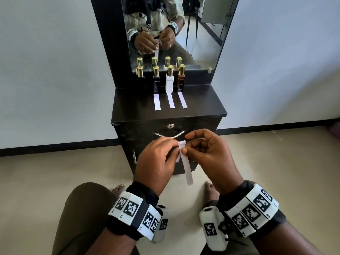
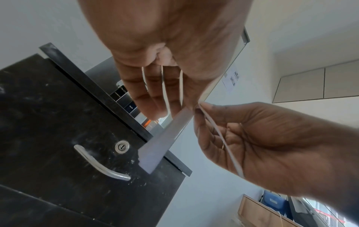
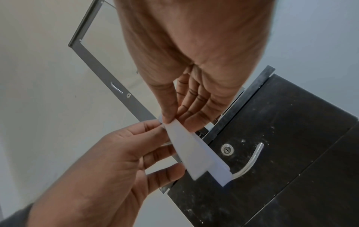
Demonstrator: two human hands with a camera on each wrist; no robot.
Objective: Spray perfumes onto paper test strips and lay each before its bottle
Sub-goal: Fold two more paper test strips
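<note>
Both hands, left hand [image 1: 156,159] and right hand [image 1: 207,153], pinch paper test strips [image 1: 185,166] at lower centre (apparently stuck together); peel one gently for the unserved leftmost bottle [image 1: 140,76].

Matt white paper strip [image 1: 185,162], 4 bottles with shiny gold metal caps [image 1: 156,69], dusty dark wood-grain cabinet [image 1: 165,100], polished metal handle [image 1: 170,136], glossy mirror [image 1: 202,34].
</note>
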